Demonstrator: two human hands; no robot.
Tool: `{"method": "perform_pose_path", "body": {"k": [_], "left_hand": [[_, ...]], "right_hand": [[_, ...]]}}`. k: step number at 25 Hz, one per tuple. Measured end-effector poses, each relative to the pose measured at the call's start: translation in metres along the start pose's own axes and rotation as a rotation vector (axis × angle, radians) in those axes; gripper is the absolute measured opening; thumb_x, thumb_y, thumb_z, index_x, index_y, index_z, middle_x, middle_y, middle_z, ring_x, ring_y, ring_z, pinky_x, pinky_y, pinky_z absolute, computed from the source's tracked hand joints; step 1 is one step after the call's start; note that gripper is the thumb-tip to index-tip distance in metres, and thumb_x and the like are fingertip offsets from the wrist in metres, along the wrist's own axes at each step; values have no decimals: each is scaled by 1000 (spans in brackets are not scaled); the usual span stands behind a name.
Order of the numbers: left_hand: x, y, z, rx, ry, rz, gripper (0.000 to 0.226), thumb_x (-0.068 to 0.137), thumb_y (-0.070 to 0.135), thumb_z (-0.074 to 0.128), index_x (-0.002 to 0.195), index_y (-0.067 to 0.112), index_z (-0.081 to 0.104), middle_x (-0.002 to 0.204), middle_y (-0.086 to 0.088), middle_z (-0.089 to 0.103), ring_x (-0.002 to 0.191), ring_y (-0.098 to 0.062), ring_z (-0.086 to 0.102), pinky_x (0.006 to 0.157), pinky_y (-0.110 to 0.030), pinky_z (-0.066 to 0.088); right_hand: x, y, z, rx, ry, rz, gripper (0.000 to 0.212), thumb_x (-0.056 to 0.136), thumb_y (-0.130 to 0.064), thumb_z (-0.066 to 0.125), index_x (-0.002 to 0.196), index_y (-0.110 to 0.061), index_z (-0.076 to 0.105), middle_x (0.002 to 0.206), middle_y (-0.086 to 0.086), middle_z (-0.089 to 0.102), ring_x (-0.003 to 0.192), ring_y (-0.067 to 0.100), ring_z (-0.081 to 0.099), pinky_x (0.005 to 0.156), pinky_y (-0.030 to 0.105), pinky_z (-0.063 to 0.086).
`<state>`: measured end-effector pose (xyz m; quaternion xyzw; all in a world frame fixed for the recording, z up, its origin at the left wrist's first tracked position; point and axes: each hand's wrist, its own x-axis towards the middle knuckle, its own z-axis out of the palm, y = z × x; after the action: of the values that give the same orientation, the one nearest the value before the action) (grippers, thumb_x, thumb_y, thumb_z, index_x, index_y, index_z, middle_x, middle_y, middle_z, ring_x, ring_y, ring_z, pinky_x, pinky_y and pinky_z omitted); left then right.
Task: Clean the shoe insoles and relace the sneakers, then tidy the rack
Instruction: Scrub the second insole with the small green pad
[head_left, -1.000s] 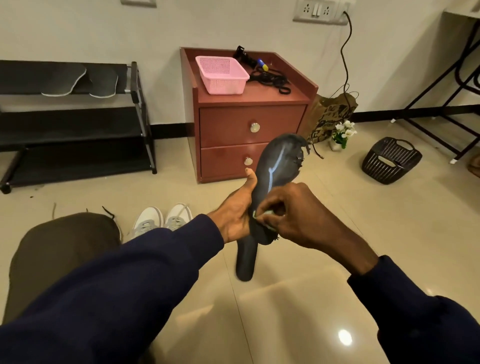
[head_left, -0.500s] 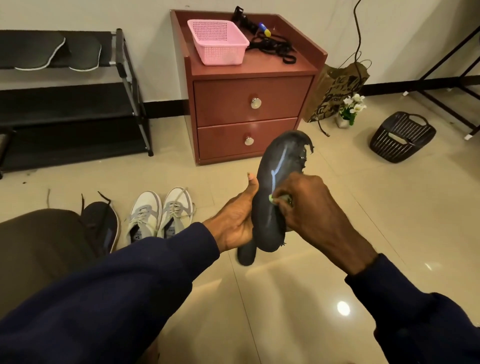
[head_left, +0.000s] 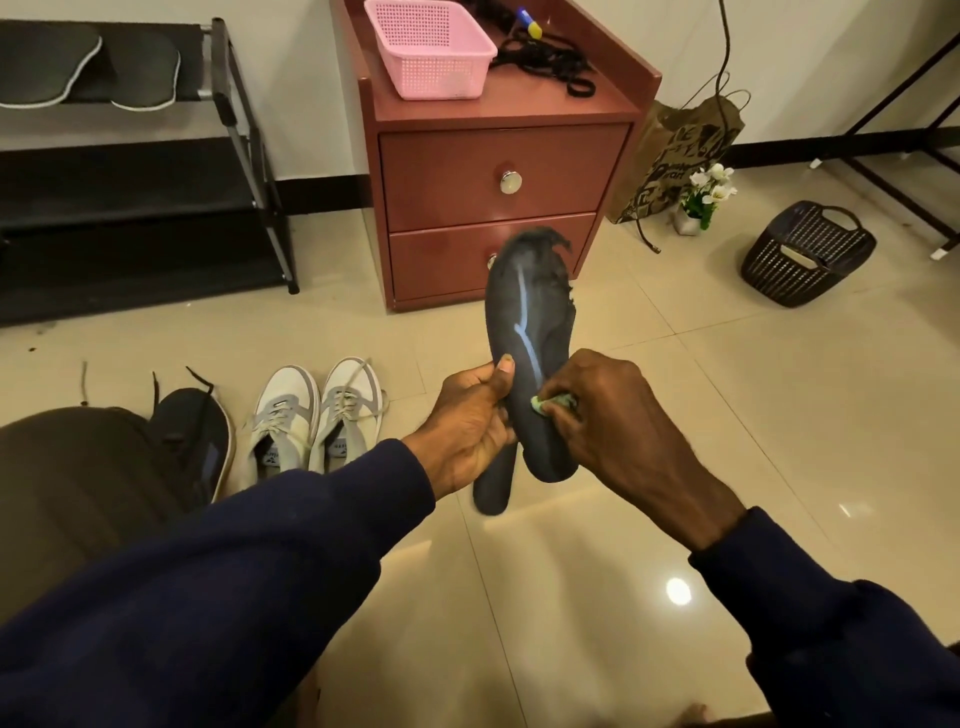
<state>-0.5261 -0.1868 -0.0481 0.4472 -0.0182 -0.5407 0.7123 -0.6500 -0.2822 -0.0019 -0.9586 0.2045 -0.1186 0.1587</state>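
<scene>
Head camera showed the left hand (head_left: 467, 421) gripping a dark insole (head_left: 524, 312) upright above the floor tiles, its toe edge ragged. The right hand (head_left: 613, 415) pinched a small green cloth (head_left: 553, 402), mostly hidden under its fingers, against the insole. A second insole (head_left: 491, 488) showed partly behind.

1. The small green cloth (head_left: 561, 401) is almost wholly hidden inside the fingers of the right hand (head_left: 613, 415); its kind cannot be told.
2. A second dark piece (head_left: 491, 488) is covered by the front insole (head_left: 524, 332) and the left hand (head_left: 467, 431); only its lower end is seen.
3. The lower drawer knob (head_left: 492, 261) is half hidden behind the front insole's torn tip.
4. The dark sneaker (head_left: 192, 436) is partly covered by a knee (head_left: 67, 493).
5. The shoe rack (head_left: 130, 176) is cut off by the left edge, the pink basket (head_left: 431, 62) and black cords (head_left: 545, 62) by the top edge.
</scene>
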Motion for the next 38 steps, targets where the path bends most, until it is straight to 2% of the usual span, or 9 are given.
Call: {"method": "perform_pose_path", "body": {"k": [3,8,13,17,22,27,32,36,38], "left_hand": [[1,-5,-1,46,25,38,35,109,18,46,125,-9,60,116,-22,68,96,-26,69,88,-35,60],[-1,-5,-1,162,68,127,29,109,18,47,110,0,69,108,-16,72,98,-26,68,84,-31,61],[-4,-5,-1,154,107,133,29,108,19,48,103,0,69,103,-19,70,94,-29,66,90,-40,57],[-8,-3,-1,126,112,117,28,108,19,49,105,3,71,104,-15,74,93,-25,70,80,-32,62],[-10,-5,-3,117,103,82,29,109,19,47,106,0,69,95,-14,72,83,-23,68,77,-32,60],[-12,-7,0,107,44,59,29,109,17,46,110,-1,69,103,-15,72,92,-24,70,82,-31,62],[-13,-13,-2,114,27,44,39,109,17,44,127,-16,55,112,-23,63,91,-25,63,82,-32,59],[-17,-14,1,102,-18,41,37,109,14,42,130,-14,57,118,-23,65,105,-29,65,92,-34,60],[-17,-13,0,125,-7,52,38,109,13,43,130,-15,56,119,-24,64,107,-31,62,96,-38,57]], "right_hand": [[-9,-9,5,65,-121,-77,10,84,-14,77,93,-15,77,91,1,66,79,17,63,68,25,52],[-3,10,-8,41,107,16,12,82,-12,80,94,-11,77,91,4,67,77,19,62,70,27,52],[-21,-14,7,101,-261,-127,12,83,-17,78,95,-20,79,90,-4,67,77,9,62,69,24,54],[-11,5,1,-46,55,-27,12,84,-15,78,96,-11,77,92,7,66,77,21,61,67,23,42],[-18,-18,5,82,-219,-104,10,84,-15,77,93,-17,79,89,-3,66,77,8,59,66,11,42],[-8,6,-3,-57,101,36,10,83,-12,78,93,-10,77,93,7,67,79,21,62,69,23,44],[-15,-14,6,92,-130,-75,8,81,-12,77,87,-18,80,84,-1,68,71,12,61,65,25,52],[-6,14,-5,-41,157,82,8,81,-11,78,89,-12,76,91,5,68,76,16,60,69,23,46],[-7,8,-3,74,99,63,9,80,-10,78,88,-15,78,87,0,67,71,8,57,67,19,48]]}}
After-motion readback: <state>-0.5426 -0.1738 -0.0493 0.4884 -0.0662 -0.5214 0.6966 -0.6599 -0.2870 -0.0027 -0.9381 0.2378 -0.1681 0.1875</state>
